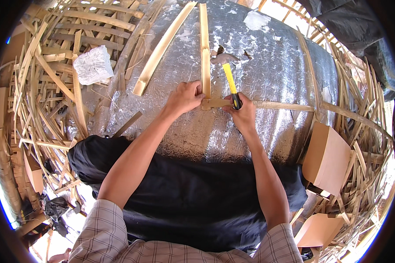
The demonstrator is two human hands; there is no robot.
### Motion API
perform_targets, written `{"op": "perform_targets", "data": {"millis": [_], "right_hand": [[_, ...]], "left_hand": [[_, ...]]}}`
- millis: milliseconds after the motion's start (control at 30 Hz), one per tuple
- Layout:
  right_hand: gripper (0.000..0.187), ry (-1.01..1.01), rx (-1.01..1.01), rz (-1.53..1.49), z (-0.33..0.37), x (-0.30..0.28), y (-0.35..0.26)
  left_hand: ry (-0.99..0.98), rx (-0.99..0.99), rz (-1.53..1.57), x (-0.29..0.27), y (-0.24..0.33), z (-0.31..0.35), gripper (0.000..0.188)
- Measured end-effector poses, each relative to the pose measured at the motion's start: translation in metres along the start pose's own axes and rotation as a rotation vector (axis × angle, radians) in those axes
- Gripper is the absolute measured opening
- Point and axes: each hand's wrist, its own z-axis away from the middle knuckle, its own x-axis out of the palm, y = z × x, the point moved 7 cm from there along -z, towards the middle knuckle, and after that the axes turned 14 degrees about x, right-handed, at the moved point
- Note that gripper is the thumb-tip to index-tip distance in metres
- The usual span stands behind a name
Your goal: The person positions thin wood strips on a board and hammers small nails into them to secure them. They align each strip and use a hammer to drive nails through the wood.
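Observation:
My left hand (186, 97) is closed, its fingertips at the lower end of an upright bamboo strip (205, 52). Any small item in that pinch is hidden. That strip meets a crosswise bamboo strip (285, 106), which runs right beneath my other hand. My right hand (243, 115) is closed around the handle end of a hammer (229, 79) with a yellow and black grip, and its fingers also touch the crosswise strip. The hammer's head points away from me, over the silver foil sheet (180, 136). A second pale bamboo strip (164, 48) lies slanted to the left.
Woven bamboo lattice (92, 26) and loose strips crowd the left, with a crumpled white piece (93, 65) on top. More bamboo strips (371, 136) bunch at the right, beside a cardboard box (327, 158). Black cloth (188, 193) covers my lap. The foil has torn patches.

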Motion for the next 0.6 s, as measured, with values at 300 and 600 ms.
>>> {"op": "perform_targets", "data": {"millis": [300, 600], "right_hand": [[0.033, 0.028, -0.054, 0.041, 0.001, 0.002, 0.0], [0.035, 0.012, -0.029, 0.021, 0.003, 0.004, -0.002]], "left_hand": [[0.089, 0.137, 0.113, 0.002, -0.01, -0.008, 0.016], [0.171, 0.393, -0.01, -0.001, 0.001, -0.006, 0.026]]}}
